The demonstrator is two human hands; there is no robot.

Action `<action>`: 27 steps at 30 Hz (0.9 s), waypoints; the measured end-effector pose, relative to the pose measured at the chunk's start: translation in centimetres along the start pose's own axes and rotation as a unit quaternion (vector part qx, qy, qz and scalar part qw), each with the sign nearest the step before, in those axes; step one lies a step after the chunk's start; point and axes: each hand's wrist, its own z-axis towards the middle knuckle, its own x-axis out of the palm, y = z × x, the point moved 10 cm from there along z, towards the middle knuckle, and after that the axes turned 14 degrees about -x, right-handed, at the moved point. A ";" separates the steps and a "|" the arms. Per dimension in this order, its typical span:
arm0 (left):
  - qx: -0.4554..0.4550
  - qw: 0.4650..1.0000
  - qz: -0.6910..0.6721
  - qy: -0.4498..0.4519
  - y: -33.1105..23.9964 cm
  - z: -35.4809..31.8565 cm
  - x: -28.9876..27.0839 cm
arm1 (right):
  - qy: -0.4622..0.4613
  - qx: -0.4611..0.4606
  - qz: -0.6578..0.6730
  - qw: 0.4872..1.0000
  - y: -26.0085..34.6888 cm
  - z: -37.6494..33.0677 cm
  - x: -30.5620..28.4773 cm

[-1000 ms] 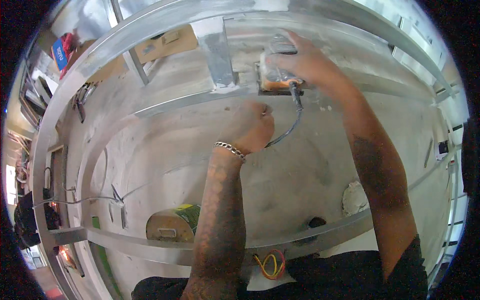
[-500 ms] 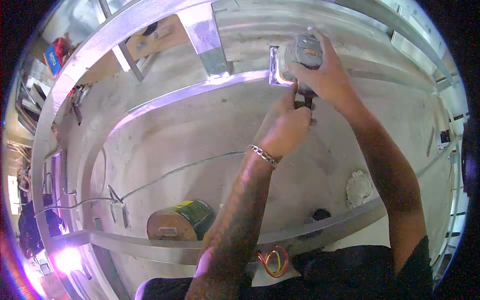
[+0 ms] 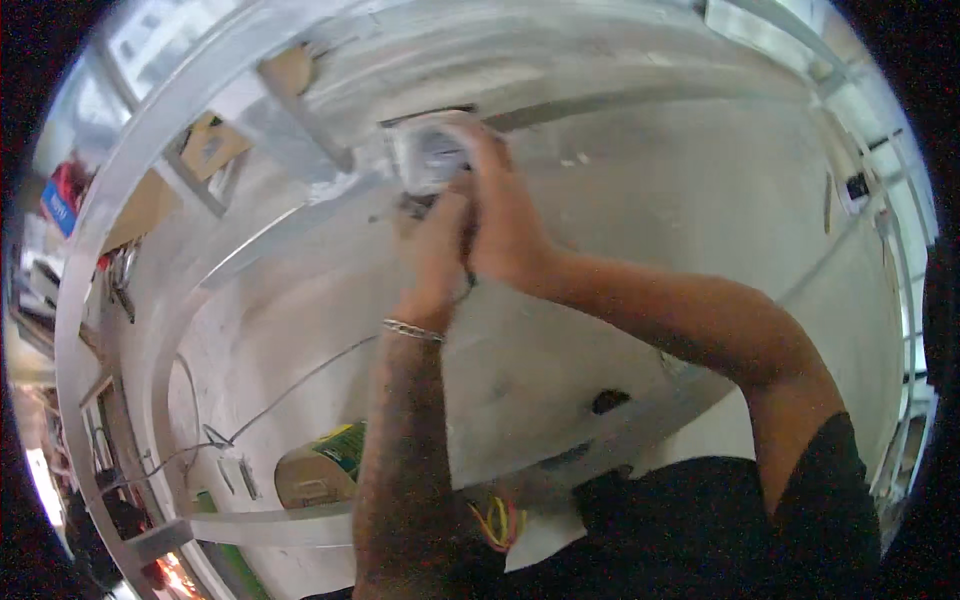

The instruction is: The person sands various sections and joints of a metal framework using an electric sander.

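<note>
A grey hand-held power sander [image 3: 430, 160] with a squarish pad is pressed near the curved metal frame bar [image 3: 255, 240], just right of a short post [image 3: 300, 125]. Motion blur softens its outline, and I cannot tell exactly where the pad touches. My right hand [image 3: 510, 225] wraps the sander's body from the right. Below it, my left hand [image 3: 435, 245], with a chain bracelet at the wrist, grips the lower part of the tool. A dark cord hangs down between my wrists.
A thin cable [image 3: 300, 385] runs low across the pale surface to the left. Near me lie a tan-ended cylinder with a green label [image 3: 315, 475], looped coloured wires [image 3: 497, 525] and a dark round object [image 3: 610, 402]. Sparks [image 3: 175, 575] glow at lower left. A blue box [image 3: 60, 205] stands far left.
Both hands have carried the sander leftward, closer to the post, and turned it so its pad edge now lies along the top. My view has shifted right. The bright lower-left glare has shrunk to sparks.
</note>
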 end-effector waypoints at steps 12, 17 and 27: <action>0.087 0.979 0.171 -0.073 -5.3 -6.7 -2.5 | 0.095 0.061 0.129 0.985 4.3 1.7 1.8; 0.128 0.974 0.063 -0.174 -6.7 -10.4 -2.8 | 0.002 -0.024 0.175 0.984 7.4 3.0 -0.3; 0.302 0.904 0.024 -0.303 -11.9 -19.5 -4.5 | 0.013 -0.167 0.235 0.957 15.2 9.4 -1.2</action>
